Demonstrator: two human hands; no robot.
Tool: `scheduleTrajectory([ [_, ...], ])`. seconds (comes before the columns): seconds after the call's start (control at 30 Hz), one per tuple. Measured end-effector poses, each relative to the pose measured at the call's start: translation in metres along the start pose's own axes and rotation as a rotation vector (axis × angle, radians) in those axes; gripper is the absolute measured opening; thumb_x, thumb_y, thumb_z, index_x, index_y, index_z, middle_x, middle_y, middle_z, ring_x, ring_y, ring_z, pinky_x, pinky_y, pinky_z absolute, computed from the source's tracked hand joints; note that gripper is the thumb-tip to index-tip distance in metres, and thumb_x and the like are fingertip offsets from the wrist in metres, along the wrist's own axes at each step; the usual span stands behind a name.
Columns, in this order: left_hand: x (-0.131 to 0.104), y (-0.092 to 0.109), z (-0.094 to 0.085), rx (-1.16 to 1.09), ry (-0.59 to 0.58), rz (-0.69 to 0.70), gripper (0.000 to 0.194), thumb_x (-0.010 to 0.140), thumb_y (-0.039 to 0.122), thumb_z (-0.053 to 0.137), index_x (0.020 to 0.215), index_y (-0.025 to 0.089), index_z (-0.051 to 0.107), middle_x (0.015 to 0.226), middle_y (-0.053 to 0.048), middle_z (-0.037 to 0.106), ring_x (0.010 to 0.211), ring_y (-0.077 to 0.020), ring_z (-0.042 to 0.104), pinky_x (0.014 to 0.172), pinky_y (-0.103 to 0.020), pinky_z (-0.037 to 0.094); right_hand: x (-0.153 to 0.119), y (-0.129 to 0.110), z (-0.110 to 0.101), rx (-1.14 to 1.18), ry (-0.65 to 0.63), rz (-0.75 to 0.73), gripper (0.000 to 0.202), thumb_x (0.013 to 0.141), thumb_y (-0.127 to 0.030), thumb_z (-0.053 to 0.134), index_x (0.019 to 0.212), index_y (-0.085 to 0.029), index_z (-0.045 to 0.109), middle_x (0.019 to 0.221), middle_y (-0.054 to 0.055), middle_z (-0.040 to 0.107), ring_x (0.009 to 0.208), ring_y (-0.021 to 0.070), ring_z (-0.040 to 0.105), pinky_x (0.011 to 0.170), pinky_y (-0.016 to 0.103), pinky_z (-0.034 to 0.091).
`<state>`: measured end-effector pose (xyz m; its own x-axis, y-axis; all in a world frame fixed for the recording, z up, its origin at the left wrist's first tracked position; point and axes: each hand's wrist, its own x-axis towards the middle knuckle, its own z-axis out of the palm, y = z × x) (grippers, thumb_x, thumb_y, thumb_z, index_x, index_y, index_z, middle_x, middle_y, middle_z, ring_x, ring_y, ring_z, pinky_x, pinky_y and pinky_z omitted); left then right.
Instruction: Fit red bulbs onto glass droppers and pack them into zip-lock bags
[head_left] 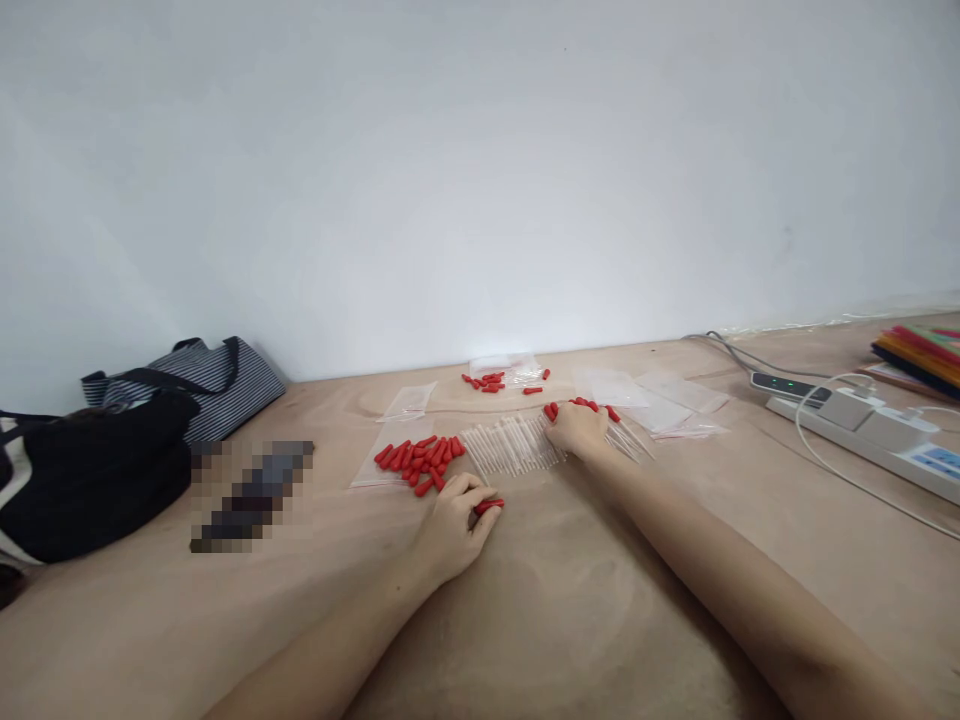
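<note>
My left hand (459, 515) has its thumb and fingers closed around a red rubber dropper bulb (489, 507), just above the table. Behind that hand, a heap of similar red bulbs (420, 458) lies partly on a clear zip bag (367, 472). A row of thin, whitish, clear-looking tubes (510, 446) lies side by side in the middle. My right hand (579, 428) reaches down at the right part of this row, fingers curled. Its fingertips are hidden, so I cannot make out what they grip. Red bulbs (613, 414) show around its far side.
More red bulbs (491, 381) lie by a clear bag (517, 368) near the wall. Flat zip bags (660, 405) spread to the right. A power strip (885, 440) with cables stands further right. On the left are a black bag (112, 480), a striped bag (225, 385) and a blurred-out object (255, 497).
</note>
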<state>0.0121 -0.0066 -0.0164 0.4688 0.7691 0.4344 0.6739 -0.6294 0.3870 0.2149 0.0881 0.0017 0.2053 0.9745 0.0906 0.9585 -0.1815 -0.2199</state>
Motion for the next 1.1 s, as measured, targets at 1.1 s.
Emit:
scheduleTrajectory([
  [1.1,0.001,0.015,0.006,-0.396,-0.137,-0.164,0.015,0.084,0.025,0.042,0.086,0.017,0.055,0.073,0.0,0.058,0.067,-0.013,0.052,0.061,-0.023,0.04,-0.109,0.035,0.003,0.445,0.105,-0.906,0.015,0.084,-0.017,0.042,0.089,-0.019,0.056,0.076,0.001,0.062,0.068,0.0109,0.052,0.078,0.032,0.022],
])
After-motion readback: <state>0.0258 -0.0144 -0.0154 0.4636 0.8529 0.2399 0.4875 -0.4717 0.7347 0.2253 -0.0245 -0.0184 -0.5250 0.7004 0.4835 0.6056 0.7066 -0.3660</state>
